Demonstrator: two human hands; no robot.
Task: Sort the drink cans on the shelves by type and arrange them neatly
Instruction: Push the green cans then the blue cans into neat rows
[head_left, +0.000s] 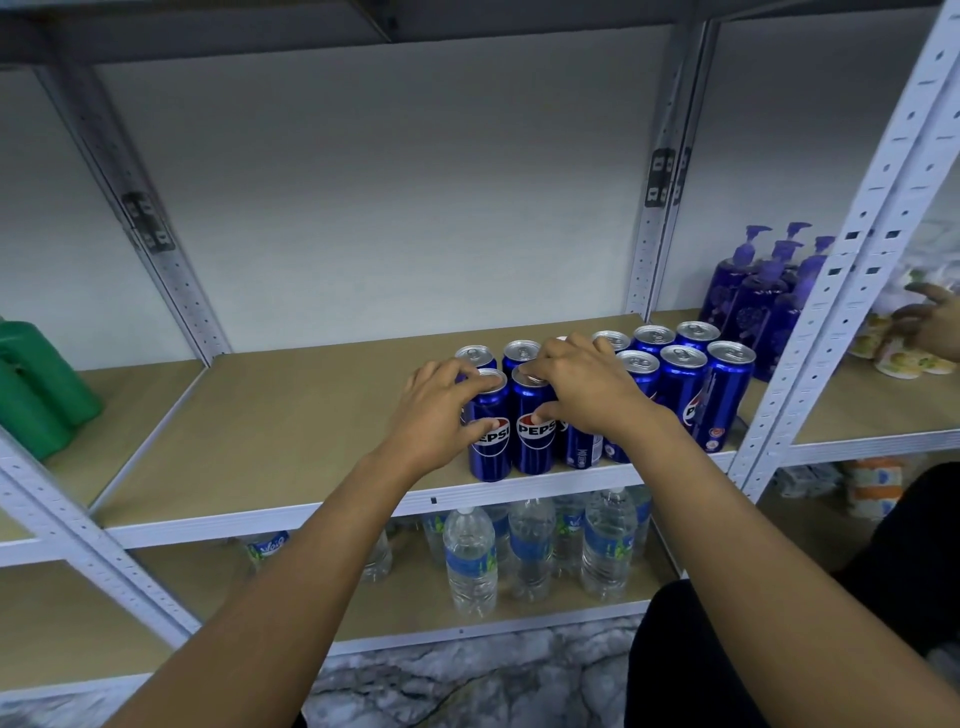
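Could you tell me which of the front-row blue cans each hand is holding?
The left hand grips the leftmost blue Pepsi can; the right hand grips its neighbour.

Even, soft light; fisheye-bent edges.

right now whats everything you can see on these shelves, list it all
pepsi cans: at least eleven, blue, two rows at the middle shelf's front right
pump bottles: several, purple, back right of that shelf
jugs: green, count unclear, left edge
water bottles: several, clear with blue labels, lower shelf
yellow-printed packs: next bay, right
another person's hand: far right, by those packs
left hand: gripping the front-left can
right hand: gripping the can beside it
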